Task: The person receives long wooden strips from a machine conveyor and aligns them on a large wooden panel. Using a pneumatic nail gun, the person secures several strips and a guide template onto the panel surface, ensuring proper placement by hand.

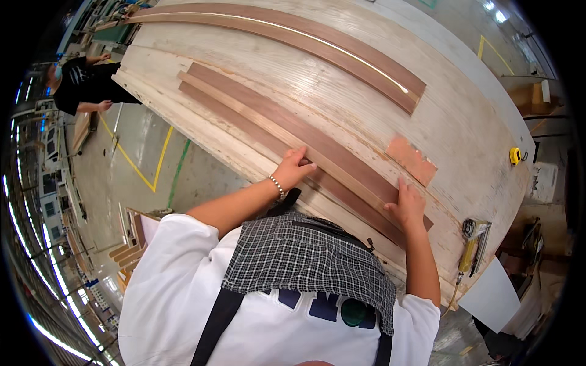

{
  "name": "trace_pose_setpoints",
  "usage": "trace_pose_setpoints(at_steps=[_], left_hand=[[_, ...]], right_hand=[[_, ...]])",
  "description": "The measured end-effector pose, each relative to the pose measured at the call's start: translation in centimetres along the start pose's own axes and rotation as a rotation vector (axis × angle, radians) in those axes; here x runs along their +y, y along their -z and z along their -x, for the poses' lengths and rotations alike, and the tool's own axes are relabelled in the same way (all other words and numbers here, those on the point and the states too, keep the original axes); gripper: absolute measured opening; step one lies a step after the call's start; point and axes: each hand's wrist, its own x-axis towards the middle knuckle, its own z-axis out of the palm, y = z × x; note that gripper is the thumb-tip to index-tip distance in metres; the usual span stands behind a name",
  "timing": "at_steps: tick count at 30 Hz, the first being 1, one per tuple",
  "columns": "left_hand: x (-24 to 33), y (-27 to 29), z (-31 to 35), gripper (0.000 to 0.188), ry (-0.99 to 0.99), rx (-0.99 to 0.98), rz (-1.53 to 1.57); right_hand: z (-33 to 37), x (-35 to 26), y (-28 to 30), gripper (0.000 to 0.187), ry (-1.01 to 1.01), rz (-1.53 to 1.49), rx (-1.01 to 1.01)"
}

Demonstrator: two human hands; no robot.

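Note:
A long dark reddish-brown board (360, 178) lies slantwise on the pale wooden workbench in front of me. Along its top runs a narrower, lighter wooden strip (241, 111). My left hand (293, 170), with a beaded bracelet at the wrist, is closed over the strip near its middle, fingers curled. Near the board's right end is my right hand (410, 206), its thumb on top by the strip and its fingers reaching over the far edge. The undersides of both hands are hidden.
A curved brown board (342, 50) with a pale line lies farther back. A jagged reddish-brown veneer piece (412, 160) sits beyond my right hand. To the right are a yellow nail gun (470, 247) with a hose and a yellow tape measure (516, 156). A person (85, 85) stands at far left.

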Motion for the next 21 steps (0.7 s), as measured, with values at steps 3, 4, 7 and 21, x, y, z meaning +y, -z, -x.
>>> trace_pose_setpoints(at_steps=[3,4,7,21], left_hand=[[0.1,-0.5,-0.5,0.076,0.122,0.117,0.093],[0.2,-0.8,-0.2,0.076,0.048,0.127,0.134],[0.9,-0.9,-0.6,0.077,0.058,0.195,0.2],[4.3,8.0,1.1,0.093,0.274,0.506,0.945]], right_hand=[[-0.7,-0.4,0.7,0.089,-0.061,-0.003,-0.066],[-0.4,-0.4,0.6,0.088,-0.035,-0.02,-0.054],[-0.4,-0.7,0.5,0.082,-0.014,-0.027,-0.02],[7.4,-4.1,-0.1,0.034,0.152,-0.179,0.351]])
